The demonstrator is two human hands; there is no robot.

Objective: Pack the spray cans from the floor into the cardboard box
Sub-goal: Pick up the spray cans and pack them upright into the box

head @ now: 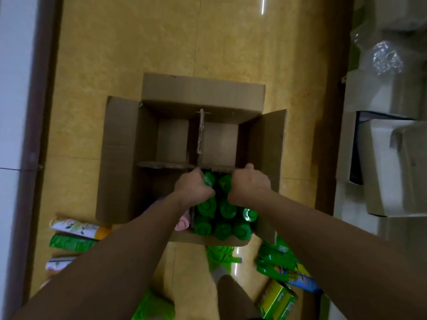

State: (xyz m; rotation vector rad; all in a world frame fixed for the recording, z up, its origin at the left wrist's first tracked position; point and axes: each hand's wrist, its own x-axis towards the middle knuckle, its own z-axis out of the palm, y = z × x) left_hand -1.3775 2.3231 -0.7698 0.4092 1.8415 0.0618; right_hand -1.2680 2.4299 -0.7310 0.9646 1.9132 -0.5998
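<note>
1. Near the feet, more spray cans on the floor (71, 242) lie on their sides, left and right. They look hard, round and smooth, so they could roll or slip. Best to hold one around its middle.
2. The left hand (194, 189) curls around a green can (209, 179) in the cardboard box (120, 158). The right hand (250, 187) is curled over the can beside it (225, 182); I cannot tell if it holds it.
3. Green caps (221, 220) fill the near right part.
4. The cardboard divider (200, 135) stands in the way. The far parts look bare.
</note>
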